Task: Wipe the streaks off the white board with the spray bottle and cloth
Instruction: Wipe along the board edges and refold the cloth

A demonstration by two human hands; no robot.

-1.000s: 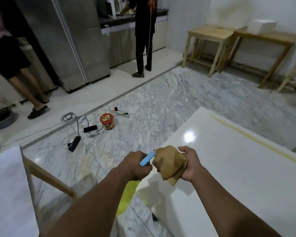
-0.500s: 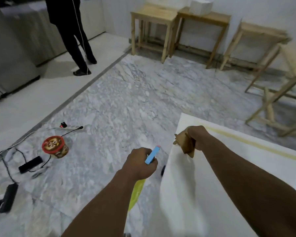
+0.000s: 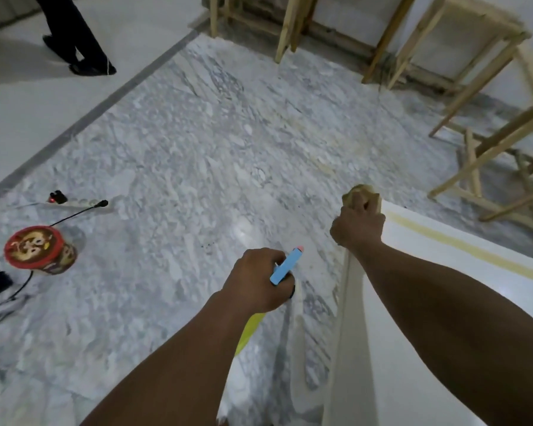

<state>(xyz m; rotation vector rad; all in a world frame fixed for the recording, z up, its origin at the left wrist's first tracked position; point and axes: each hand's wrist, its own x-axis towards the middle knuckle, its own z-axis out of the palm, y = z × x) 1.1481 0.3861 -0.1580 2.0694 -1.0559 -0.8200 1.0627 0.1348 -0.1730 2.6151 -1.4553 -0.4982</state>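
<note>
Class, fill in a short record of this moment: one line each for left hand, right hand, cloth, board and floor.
left hand: grips the spray bottle over the floor, beside the white board
right hand: grips the cloth
cloth: tan, bunched at the white board's far corner
white board: glossy, yellow stripe near its far edge
floor: marble; red-lidded tub and power strip at left

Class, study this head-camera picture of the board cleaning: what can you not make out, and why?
Head view throughout.
Spray bottle: left hand and forearm hide most of its yellow body.
Cloth: bunched inside the right hand; only a tip shows.
White board: right and bottom frame edges cut it off; fine streaks lost in blur.
Bystander: top edge cuts off everything above the legs.
</note>
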